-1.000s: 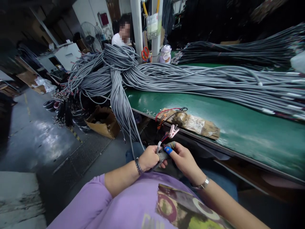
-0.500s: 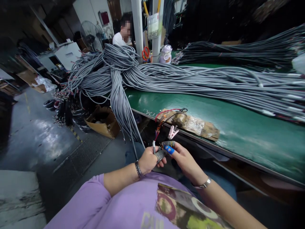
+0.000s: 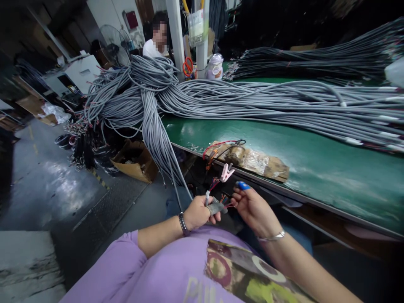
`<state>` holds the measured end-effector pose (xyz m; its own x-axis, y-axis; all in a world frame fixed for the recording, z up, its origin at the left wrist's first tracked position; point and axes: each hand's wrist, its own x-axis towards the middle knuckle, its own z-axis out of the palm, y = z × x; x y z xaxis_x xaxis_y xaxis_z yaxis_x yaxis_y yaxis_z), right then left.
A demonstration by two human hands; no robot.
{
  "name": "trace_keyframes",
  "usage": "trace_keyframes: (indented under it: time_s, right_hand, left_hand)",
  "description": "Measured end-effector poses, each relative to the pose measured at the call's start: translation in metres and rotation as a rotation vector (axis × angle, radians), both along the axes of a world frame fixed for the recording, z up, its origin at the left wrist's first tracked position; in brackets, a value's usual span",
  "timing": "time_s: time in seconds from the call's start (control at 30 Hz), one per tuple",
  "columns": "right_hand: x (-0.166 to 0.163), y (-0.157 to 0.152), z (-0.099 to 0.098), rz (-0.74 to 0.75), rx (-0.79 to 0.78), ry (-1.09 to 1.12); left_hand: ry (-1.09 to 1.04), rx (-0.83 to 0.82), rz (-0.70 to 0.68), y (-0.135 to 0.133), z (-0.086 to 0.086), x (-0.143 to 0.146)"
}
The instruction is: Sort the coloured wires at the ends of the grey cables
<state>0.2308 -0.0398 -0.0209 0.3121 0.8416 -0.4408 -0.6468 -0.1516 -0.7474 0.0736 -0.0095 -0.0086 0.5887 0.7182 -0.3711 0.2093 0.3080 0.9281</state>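
Note:
My left hand (image 3: 200, 210) is closed round a grey cable (image 3: 207, 198), thumb and fingers wrapped in grey tape. Out of the cable's white-banded end fan red and dark thin wires (image 3: 214, 182). More coloured wires (image 3: 224, 198) stick out past my left fingertips. Just to the right is my right hand (image 3: 254, 208), with blue tape on the thumb and its fingers curled in. Thin red wires reach its lower fingers; what the pinch holds is too small to make out. A pink clip (image 3: 226, 172) sits at the bench edge above the wires.
On the green bench (image 3: 195, 130) lies a long bundle of grey cables (image 3: 252, 99), partly hanging over the edge. A taped wooden board (image 3: 255, 162) with an orange clip (image 3: 211, 160) lies near. A cardboard box (image 3: 135, 162) stands below. A person (image 3: 154, 42) sits behind.
My right hand has moved away to the right from my left hand, and the wires between them now show. Red wires at the cable's banded end now stand apart from the orange clip.

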Motion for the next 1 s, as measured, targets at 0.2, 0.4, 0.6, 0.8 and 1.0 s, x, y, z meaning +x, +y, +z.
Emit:
trace_keyframes:
  time_s: [0.2, 0.4, 0.6, 0.8, 1.0]
  right_hand:
    - [-0.001, -0.014, 0.006, 0.382, 0.105, -0.213]
    - [-0.013, -0.011, 0.010, 0.345, 0.159, -0.358]
    - [-0.019, -0.007, 0.006, 0.225, 0.116, -0.408]
    - [-0.022, -0.010, 0.001, 0.137, 0.134, -0.339]
    - [-0.020, -0.010, 0.005, 0.189, 0.155, -0.352]
  left_hand:
    - [-0.004, 0.012, 0.035, 0.004, -0.004, -0.001]
    - [-0.029, 0.012, -0.071, 0.006, -0.003, -0.002]
    - [-0.032, 0.071, 0.043, 0.005, -0.006, -0.002]
    - [-0.146, 0.008, 0.244, 0.002, -0.007, 0.003]
    - [-0.068, -0.009, -0.004, 0.005, -0.005, 0.001]
